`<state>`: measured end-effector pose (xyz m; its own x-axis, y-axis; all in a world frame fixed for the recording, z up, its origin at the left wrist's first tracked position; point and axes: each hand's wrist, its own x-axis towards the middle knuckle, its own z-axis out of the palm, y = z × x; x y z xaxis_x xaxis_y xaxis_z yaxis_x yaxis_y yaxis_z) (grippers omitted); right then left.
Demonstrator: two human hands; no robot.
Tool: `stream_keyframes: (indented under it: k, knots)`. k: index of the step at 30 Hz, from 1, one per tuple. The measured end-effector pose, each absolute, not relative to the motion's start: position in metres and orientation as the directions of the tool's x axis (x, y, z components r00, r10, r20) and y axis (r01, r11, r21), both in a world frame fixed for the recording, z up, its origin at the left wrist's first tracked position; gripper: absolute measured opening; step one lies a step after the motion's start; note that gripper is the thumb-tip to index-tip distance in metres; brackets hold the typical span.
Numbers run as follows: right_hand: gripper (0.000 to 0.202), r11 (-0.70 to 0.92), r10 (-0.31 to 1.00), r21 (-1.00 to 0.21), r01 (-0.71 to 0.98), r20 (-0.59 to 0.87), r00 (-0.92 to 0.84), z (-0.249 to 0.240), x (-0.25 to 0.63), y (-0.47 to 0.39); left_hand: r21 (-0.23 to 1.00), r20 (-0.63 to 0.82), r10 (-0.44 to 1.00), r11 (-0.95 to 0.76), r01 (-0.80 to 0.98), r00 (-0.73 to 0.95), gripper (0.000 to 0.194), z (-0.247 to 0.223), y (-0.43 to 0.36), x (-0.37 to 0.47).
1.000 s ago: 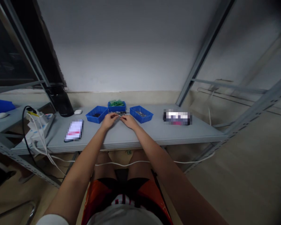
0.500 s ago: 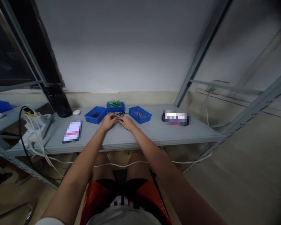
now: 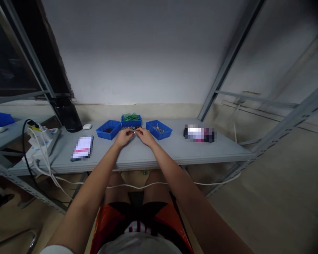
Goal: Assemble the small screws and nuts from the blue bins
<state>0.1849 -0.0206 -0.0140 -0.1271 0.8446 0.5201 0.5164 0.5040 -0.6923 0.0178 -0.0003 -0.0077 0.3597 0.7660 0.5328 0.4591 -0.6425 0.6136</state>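
Over the middle of the grey table (image 3: 175,151), my left hand (image 3: 124,137) and my right hand (image 3: 145,136) meet with fingertips pinched close together. Whatever lies between the fingers is too small to name. Just behind them is a row of small metal parts (image 3: 132,127), partly covered by the fingers. A blue bin (image 3: 102,134) with dark small pieces sits left of my left hand. To the right of my right hand is another blue bin (image 3: 166,134) with silvery metal pieces. Behind the metal parts, a third blue bin (image 3: 131,123) holds green pieces (image 3: 131,116).
A phone (image 3: 82,148) lies at the left, near a white case (image 3: 87,126) and a black bottle (image 3: 68,114). A power strip (image 3: 42,144) with cables occupies the left end. On the right rests a dark object with a blurred screen (image 3: 199,133). Metal posts (image 3: 230,60) frame the table.
My right hand has lifted slightly and its fingers have curled in toward my left fingertips. The left hand has hardly moved. The bins stay where they were.
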Motion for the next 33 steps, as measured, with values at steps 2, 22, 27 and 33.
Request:
stream_keyframes:
  k: [2,22,27,33]
  knots:
    - [0.021,0.500,0.849,-0.688,0.526,0.507,-0.145,-0.0153,0.1854,-0.0196,0.601,0.540,0.760,-0.649,0.466,0.362,0.021,-0.0073,-0.0004,0.0180]
    - [0.023,0.485,0.826,-0.727,0.485,0.564,0.019,-0.0159,0.1907,-0.0121,0.607,0.512,0.819,-0.559,0.565,0.261,0.023,-0.0086,0.0017,0.0166]
    - [0.023,0.491,0.828,-0.726,0.482,0.561,0.003,-0.0170,0.1902,-0.0118,0.639,0.499,0.846,-0.505,0.580,0.188,0.023,-0.0109,0.0044,0.0162]
    - [0.022,0.483,0.834,-0.707,0.517,0.551,-0.026,-0.0175,0.1911,-0.0127,0.601,0.542,0.803,-0.576,0.554,0.247,0.021,-0.0091,0.0030,0.0161]
